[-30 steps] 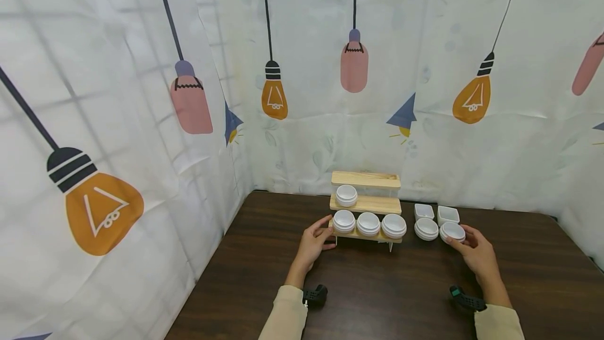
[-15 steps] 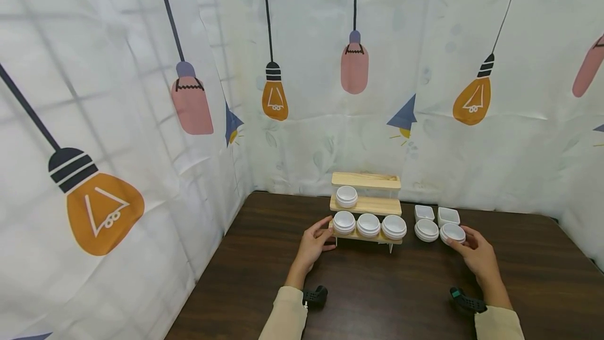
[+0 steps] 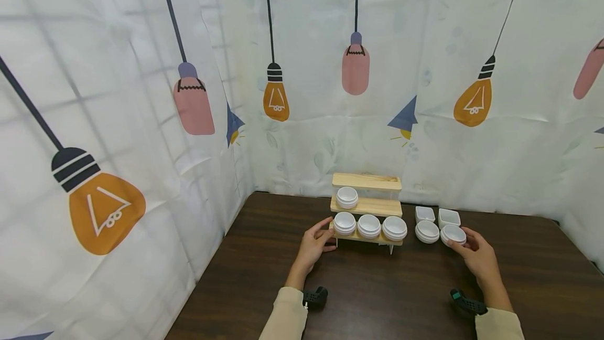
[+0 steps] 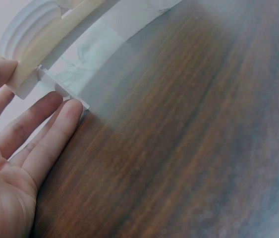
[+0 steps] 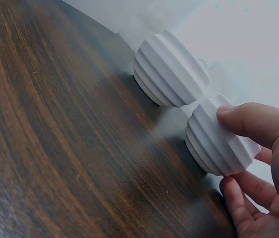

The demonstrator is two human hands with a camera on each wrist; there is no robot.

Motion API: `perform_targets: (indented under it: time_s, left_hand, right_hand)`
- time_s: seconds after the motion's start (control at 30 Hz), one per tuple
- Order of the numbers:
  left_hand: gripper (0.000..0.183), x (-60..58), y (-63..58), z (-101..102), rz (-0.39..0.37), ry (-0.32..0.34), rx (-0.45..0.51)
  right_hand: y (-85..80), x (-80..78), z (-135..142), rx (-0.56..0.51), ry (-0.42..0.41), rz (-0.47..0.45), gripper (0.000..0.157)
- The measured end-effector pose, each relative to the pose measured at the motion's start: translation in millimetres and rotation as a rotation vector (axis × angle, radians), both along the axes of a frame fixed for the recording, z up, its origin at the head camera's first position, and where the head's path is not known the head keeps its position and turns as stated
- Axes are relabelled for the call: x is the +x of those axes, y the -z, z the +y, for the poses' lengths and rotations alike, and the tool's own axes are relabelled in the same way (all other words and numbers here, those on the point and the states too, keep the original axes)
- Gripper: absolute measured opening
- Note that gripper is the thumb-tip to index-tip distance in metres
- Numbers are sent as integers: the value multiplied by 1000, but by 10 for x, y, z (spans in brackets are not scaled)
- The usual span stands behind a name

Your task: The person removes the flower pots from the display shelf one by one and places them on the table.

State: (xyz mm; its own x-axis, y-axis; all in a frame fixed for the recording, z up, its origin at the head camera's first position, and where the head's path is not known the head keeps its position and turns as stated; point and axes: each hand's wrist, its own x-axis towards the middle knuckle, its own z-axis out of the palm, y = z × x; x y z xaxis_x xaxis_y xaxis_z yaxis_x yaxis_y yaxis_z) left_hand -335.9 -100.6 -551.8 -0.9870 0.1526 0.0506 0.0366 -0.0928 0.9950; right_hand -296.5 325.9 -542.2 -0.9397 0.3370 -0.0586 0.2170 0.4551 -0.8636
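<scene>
- At 8 o'clock of wood rack (image 3: 381,206): L hand (image 3: 310,248), thumb & index pinching end of lower shelf (image 3: 357,236); other fingers straighter, below it.
- Rack load: 3 white cups (image 3: 369,226) in row on lower shelf; 1 upper cup (image 3: 347,198), 9 o'clock end of mid shelf (image 3: 377,206).
- Betw. 3 & 4 o'clock of rack: R hand (image 3: 478,257), thumb & fingers pinching rd. cup (image 3: 453,233), upright, at worktop (image 3: 377,298); can't tell if lifted.
- 2nd rd. cup (image 3: 427,231) just beside, at its 9 o'clock.
</scene>
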Motion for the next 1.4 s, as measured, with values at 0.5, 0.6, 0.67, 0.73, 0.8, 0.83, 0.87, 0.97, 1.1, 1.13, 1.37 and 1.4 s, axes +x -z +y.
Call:
perform_targets:
  time_s: [0.5,0.6,0.67,0.73,0.8,0.83,0.87,0.97,1.1,1.13,1.37,1.4]
  left_hand:
    - [45,-15,33,2,-4,13,10]
    - [46,-18,36,7,-2,16,12]
    - [46,-16,33,6,-2,15,11]
    - [47,-12,32,1,6,17,9]
    - [47,-8,31,-3,12,16,7]
    - [47,-6,29,-6,11,15,6]
    - [47,-4,26,-10,10,15,5]
    - [47,-6,20,-16,1,16,2]
    - [46,-12,21,-21,3,17,-3]
    - [47,-14,23,-22,6,17,-4]
    - [47,-13,30,-21,7,23,-3]
    - [47,-12,31,-20,7,23,-2]
  right_hand:
    - [-144,57,4,-186,180,87,70]
    - [-233,82,-2,-204,196,118,66]
    - [-293,91,-24,-201,196,146,62]
    - [-356,99,-60,-198,184,185,56]
    - [-422,111,-115,-196,166,234,49]
    - [-456,113,-144,-205,155,262,46]
    - [-491,115,-178,-214,142,290,43]
    - [-578,120,-287,-222,92,363,37]
    - [-667,115,-440,-242,3,417,37]
    - [-685,113,-479,-240,-19,416,38]
    - [-770,101,-799,-159,-109,397,42]
    - [-776,103,-849,-159,-127,398,42]
